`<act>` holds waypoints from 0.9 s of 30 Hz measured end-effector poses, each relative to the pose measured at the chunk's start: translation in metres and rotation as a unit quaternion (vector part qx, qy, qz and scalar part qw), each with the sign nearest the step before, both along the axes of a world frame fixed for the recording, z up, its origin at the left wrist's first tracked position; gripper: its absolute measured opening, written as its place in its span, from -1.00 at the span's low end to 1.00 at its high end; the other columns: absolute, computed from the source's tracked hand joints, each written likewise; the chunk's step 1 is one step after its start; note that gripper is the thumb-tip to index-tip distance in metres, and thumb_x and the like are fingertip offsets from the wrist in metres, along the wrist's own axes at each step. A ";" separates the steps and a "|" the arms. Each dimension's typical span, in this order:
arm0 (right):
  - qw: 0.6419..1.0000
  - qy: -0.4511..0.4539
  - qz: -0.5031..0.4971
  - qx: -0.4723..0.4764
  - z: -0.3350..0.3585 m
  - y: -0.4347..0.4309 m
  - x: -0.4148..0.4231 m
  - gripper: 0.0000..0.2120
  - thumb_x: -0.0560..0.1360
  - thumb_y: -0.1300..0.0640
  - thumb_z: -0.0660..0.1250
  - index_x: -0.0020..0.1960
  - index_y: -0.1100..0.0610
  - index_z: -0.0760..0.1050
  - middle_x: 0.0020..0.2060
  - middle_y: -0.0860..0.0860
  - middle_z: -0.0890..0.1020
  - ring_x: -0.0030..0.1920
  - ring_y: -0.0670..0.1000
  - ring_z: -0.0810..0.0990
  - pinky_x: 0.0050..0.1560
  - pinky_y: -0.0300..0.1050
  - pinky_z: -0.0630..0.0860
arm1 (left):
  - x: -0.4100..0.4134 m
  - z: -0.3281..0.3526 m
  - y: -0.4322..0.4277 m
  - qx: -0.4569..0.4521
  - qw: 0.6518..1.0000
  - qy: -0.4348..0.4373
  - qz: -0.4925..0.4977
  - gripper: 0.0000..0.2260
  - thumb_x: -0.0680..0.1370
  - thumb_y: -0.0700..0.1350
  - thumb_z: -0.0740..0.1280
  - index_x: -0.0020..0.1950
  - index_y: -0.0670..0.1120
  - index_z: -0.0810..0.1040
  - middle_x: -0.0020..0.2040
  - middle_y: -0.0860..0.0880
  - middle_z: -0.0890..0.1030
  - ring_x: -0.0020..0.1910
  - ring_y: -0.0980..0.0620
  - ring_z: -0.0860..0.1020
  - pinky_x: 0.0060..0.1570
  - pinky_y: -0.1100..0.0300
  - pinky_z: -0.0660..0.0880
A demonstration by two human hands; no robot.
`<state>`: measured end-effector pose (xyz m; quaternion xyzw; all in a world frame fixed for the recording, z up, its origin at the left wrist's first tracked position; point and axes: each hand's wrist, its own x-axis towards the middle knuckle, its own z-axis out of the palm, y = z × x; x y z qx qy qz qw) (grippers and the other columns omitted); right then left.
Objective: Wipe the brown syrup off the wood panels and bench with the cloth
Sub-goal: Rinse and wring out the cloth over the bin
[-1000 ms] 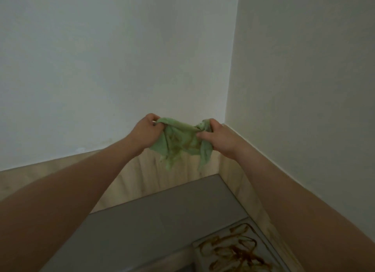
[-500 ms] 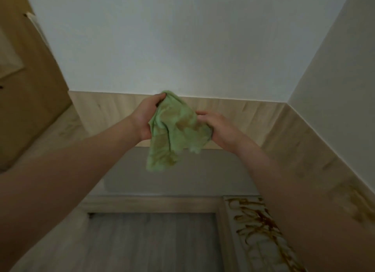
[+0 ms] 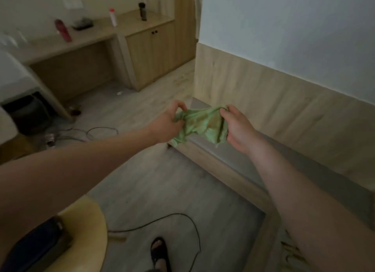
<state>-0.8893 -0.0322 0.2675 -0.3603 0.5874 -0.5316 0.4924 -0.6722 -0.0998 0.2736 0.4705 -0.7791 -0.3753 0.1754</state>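
Green fabric sits at the middle of things. On the left, the left hand (image 3: 169,125) has its grip clamped on one bunched edge of the cloth (image 3: 203,123), thumb and fingers curled into the folds. The cloth hangs stretched in the air between the two hands, seen against the left end of the worktop (image 3: 229,152) and apparently touching neither it nor the wall; brown blotches show across its middle. To its right, the right hand (image 3: 239,129) pinches the opposite edge, its grip likewise closed on the fabric. Further right, the wood panels (image 3: 284,101) run along the wall behind the worktop, and what shows of them looks free of streaks, though the light is dim. At the lower right corner, beside the right forearm, loops of brown syrup (image 3: 290,249) lie on a pale surface; I cannot tell whether that is the worktop's end or a panel beside it.

My reading is that the step in hand is rearranging the cloth, spreading or refolding it to find a cleaner face, not wiping. The task looks partly done at best, since syrup is plainly there. The next move calls for a tidy pad with an unstained side outward, then a swing down and right to the streaks, pressed flat so the soiled patches do not smear back
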 end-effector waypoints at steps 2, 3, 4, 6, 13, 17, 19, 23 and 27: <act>1.000 0.007 0.022 0.021 -0.020 -0.007 0.034 -0.90 0.73 0.15 0.15 0.09 0.14 0.41 0.08 0.20 0.55 0.08 0.13 0.62 0.22 0.22 0.59 | 0.036 -0.019 0.017 -0.004 0.999 -0.033 0.000 -0.80 0.65 -0.20 0.22 0.22 0.04 0.41 -0.19 0.00 0.50 -0.28 0.02 0.48 -0.40 0.38 0.34; 0.999 -0.003 0.036 0.025 -0.029 -0.009 0.052 -0.93 0.73 0.14 0.15 0.12 0.13 0.38 0.09 0.21 0.53 0.07 0.11 0.61 0.18 0.20 0.61 | 0.056 -0.029 0.024 0.011 0.999 -0.043 0.003 -0.83 0.66 -0.17 0.23 0.23 0.03 0.46 -0.13 0.05 0.52 -0.21 0.03 0.50 -0.36 0.44 0.33; 0.998 -0.009 0.062 0.033 -0.042 -0.011 0.078 -0.95 0.73 0.15 0.15 0.15 0.11 0.36 0.09 0.19 0.52 0.05 0.09 0.61 0.14 0.17 0.62 | 0.085 -0.041 0.034 0.033 0.998 -0.052 0.015 -0.85 0.67 -0.10 0.27 0.24 0.04 0.48 -0.06 0.09 0.53 -0.14 0.04 0.53 -0.27 0.45 0.35; 0.994 -0.018 0.098 0.048 -0.057 -0.013 0.121 -0.96 0.72 0.15 0.18 0.17 0.07 0.34 0.06 0.14 0.52 0.03 0.07 0.59 0.09 0.10 0.59 | 0.132 -0.061 0.048 0.076 0.995 -0.053 0.031 -0.73 0.61 0.06 0.41 0.27 0.09 0.44 0.07 0.09 0.54 -0.04 0.09 0.58 -0.14 0.33 0.46; 0.960 0.015 0.265 0.093 -0.090 -0.021 0.272 -0.63 0.44 0.23 0.53 0.11 0.03 0.41 -0.01 0.06 0.61 -0.06 0.02 0.68 -0.05 0.03 0.64 | 0.306 -0.110 0.080 0.125 0.978 -0.010 0.168 -0.67 0.56 -0.15 0.49 0.22 0.10 0.46 0.14 0.01 0.59 0.00 0.04 0.63 0.02 0.01 0.65; 0.909 0.181 0.368 0.077 -0.119 -0.027 0.375 -0.56 0.50 0.28 0.51 0.24 0.02 0.38 0.08 0.00 0.58 -0.02 -0.07 0.63 -0.11 -0.20 0.60 | 0.426 -0.138 0.105 0.161 0.960 0.016 0.229 -0.67 0.58 -0.27 0.37 0.17 0.16 0.60 0.15 0.05 0.60 0.01 -0.13 0.66 0.02 -0.15 0.64; 0.882 0.237 0.401 0.070 -0.135 -0.031 0.422 -0.62 0.52 0.26 0.47 0.23 0.01 0.41 0.05 -0.03 0.59 -0.01 -0.07 0.61 -0.04 -0.20 0.57 | 0.478 -0.153 0.115 0.170 0.954 0.008 0.249 -0.60 0.56 -0.32 0.26 0.12 0.18 0.61 0.14 0.00 0.63 -0.06 -0.22 0.64 -0.08 -0.17 0.63; 0.848 0.298 0.433 0.065 -0.173 -0.035 0.532 -0.75 0.57 0.21 0.35 0.21 -0.03 0.48 0.00 -0.10 0.61 -0.04 -0.13 0.59 -0.07 -0.22 0.49 | 0.587 -0.193 0.133 0.198 0.932 0.020 0.302 -0.55 0.56 -0.32 0.19 0.12 0.25 0.57 0.16 0.02 0.61 -0.16 -0.09 0.63 -0.17 -0.05 0.61; 0.849 0.294 0.430 0.091 -0.208 -0.033 0.621 -0.72 0.61 0.20 0.25 0.25 -0.08 0.47 0.09 -0.05 0.61 0.01 -0.02 0.63 0.02 -0.01 0.59 | 0.674 -0.236 0.152 0.211 0.906 0.044 0.364 -0.68 0.65 -0.18 0.31 0.16 0.28 0.48 0.20 0.04 0.55 -0.09 -0.08 0.66 -0.09 -0.04 0.65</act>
